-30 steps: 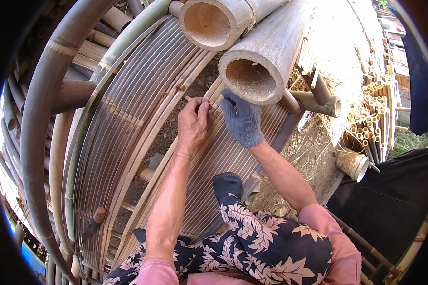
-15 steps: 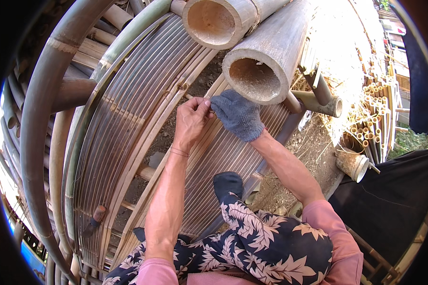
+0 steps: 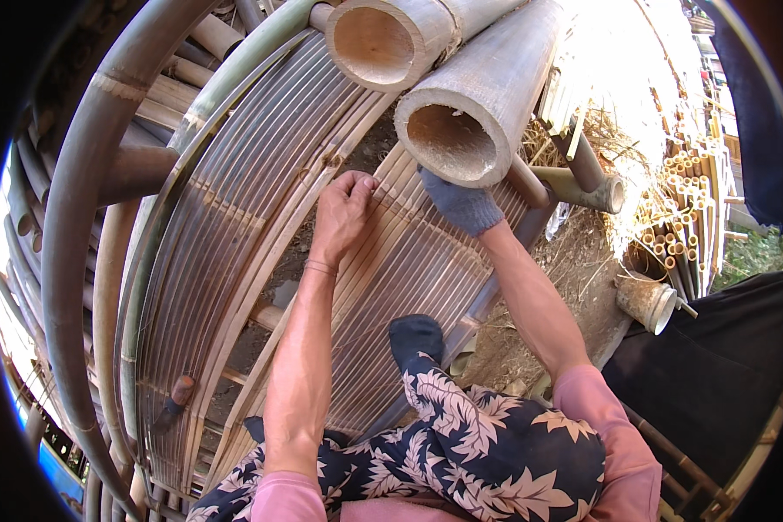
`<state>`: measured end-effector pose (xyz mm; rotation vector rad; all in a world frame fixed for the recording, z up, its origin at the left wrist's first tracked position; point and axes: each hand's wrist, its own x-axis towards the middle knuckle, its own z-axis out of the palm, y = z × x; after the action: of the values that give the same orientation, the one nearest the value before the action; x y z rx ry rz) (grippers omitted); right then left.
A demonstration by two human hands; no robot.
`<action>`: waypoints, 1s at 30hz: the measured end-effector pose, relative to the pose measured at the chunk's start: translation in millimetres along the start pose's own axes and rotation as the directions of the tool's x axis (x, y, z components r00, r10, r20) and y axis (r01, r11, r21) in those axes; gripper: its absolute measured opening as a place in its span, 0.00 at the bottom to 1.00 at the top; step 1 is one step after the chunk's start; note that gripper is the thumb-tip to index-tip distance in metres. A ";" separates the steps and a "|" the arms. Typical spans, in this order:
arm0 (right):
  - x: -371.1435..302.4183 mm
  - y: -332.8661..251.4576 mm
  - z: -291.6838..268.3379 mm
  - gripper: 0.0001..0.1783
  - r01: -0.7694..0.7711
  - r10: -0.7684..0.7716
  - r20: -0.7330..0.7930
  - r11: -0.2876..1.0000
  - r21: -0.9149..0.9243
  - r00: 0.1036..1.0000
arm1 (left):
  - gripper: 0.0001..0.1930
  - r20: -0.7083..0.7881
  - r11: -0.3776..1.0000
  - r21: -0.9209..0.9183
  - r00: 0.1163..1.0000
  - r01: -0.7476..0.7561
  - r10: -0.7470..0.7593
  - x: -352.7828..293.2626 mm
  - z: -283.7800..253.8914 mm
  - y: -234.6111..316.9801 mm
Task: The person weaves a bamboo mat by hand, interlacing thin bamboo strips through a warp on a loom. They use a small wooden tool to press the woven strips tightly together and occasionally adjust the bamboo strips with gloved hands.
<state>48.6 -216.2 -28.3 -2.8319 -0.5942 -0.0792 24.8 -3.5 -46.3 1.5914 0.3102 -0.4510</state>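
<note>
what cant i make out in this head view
In the head view:
Gloved right hand: fingers mostly hidden by the lower thick bamboo pole, any grip unclear.
Bare left hand: its own curled fingers hide whether it pinches anything.
Upper thick pole: far end cut off by the top edge.
Bright patch: washed out by glare.

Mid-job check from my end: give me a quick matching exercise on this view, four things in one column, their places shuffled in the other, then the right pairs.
Things
1. bare left hand
2. right hand in a grey knitted glove
3. tool with a brown cylindrical handle
4. dirty cream round bucket

Places
A. lying on the left slatted bamboo panel
B. partly hidden by the thick bamboo tube
C. at right, near the bundled thin bamboo poles
D. at the left edge of the right slatted bamboo panel

Pairs: 1-D, 2-B, 3-A, 4-C
</note>
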 end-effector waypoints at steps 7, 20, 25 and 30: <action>-15.6 -53.6 -4.4 0.19 -0.094 0.077 0.181 0.991 0.091 0.980 | 0.14 0.043 0.985 -0.152 0.996 0.079 -0.073 1.0 3.1 1.6; -101.2 84.7 -145.6 0.14 -0.856 0.422 0.785 -0.039 0.516 0.454 | 0.23 -0.105 0.610 0.757 0.878 -0.233 0.466 -48.8 18.1 -2.1; -134.2 123.7 -208.7 0.19 -0.400 0.339 0.437 -0.176 0.899 0.833 | 0.19 0.449 0.621 0.593 0.851 -0.512 0.272 -44.0 96.0 32.4; -92.4 87.7 -137.7 0.42 -0.724 0.313 0.796 -0.334 0.603 0.518 | 0.08 0.468 0.491 0.461 0.672 -0.740 0.574 -112.2 144.0 58.8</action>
<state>-1.1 -364.3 75.5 -1.2394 0.6729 0.7294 -61.3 -142.9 53.3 2.1114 -0.7562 -0.1206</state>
